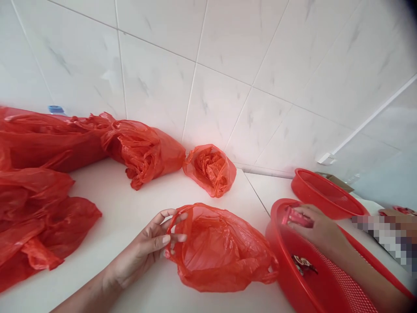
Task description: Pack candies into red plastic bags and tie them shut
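Observation:
In the middle of the white table lies a thin red plastic bag (224, 248), its mouth spread wide toward me. My left hand (153, 241) grips the left rim of that bag, with the handle looped around its fingers. Over the far end of a red plastic basket (286, 269), my right hand (308, 224) holds a small pink wrapped packet (296, 217). Its fingers are closed around the packet. A dark wrapped piece with light lettering (303, 264) rests inside the basket, below my right hand.
Filled red bags (153, 148) line the wall on the left, and a crumpled red bag (42, 217) lies nearer. A small red bag stuffed with plastic (210, 169) stands behind the open one. Another red basket (325, 195) sits at the back right, near the tiled wall (224, 100).

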Motion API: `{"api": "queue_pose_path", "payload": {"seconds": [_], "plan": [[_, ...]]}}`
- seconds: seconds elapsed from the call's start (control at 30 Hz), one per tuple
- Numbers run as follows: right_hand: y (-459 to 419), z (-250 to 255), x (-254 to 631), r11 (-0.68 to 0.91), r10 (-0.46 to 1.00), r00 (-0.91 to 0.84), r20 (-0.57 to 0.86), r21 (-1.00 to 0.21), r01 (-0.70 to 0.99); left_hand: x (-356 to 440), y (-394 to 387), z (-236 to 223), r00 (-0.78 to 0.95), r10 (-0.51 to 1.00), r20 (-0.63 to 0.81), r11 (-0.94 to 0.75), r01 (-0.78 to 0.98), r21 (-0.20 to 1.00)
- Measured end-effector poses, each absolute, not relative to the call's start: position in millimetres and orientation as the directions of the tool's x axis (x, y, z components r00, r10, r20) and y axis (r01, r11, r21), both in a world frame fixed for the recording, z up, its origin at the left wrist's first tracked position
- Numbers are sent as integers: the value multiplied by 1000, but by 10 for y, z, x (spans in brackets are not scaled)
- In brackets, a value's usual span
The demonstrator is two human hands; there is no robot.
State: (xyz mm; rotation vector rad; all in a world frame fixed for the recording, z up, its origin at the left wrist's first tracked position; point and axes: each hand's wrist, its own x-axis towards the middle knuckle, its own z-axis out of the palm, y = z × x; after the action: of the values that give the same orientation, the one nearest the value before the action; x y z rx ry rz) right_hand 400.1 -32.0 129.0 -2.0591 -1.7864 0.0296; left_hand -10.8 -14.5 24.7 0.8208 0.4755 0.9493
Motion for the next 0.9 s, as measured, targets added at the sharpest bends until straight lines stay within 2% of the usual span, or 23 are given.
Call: {"api": "queue_pose_path", "payload": {"seconds": [0.1, 0.23, 0.33, 0.43, 0.53, 0.67, 0.73, 0.83, 0.9], "plan": [[-455, 1575, 3534, 6, 970, 85, 230, -366, 931, -96, -159, 244, 520, 854, 4, 314, -522, 793], [-553, 1566, 2794, 165, 975, -219, -33, -552, 817, -95, -172, 237, 524, 851, 16, 303, -516, 802], [-447, 1352, 2493, 161, 938, -322, -126, -666, 729, -94, -177, 244, 530, 847, 35, 297, -528, 796], [-314, 1244, 2464, 146, 938, -324, -124, -708, 691, -93, -178, 254, 538, 842, 36, 309, -536, 786], [-296, 1379, 2640, 159, 975, -220, -21, -625, 764, -101, -175, 253, 535, 845, 19, 326, -541, 775], [-385, 1643, 3159, -40, 995, 78, 69, -432, 901, -114, -168, 239, 526, 851, 4, 326, -535, 779], [-428, 1649, 3521, -137, 984, 171, 57, -375, 917, -115, -163, 237, 523, 852, -4, 326, -525, 787], [-514, 1473, 4070, -256, 966, 250, -60, -337, 906, -109, -155, 243, 524, 852, -26, 340, -514, 787], [-599, 1294, 4335, -266, 964, 251, -87, -323, 908, -106, -154, 245, 527, 849, -38, 354, -513, 782]]}}
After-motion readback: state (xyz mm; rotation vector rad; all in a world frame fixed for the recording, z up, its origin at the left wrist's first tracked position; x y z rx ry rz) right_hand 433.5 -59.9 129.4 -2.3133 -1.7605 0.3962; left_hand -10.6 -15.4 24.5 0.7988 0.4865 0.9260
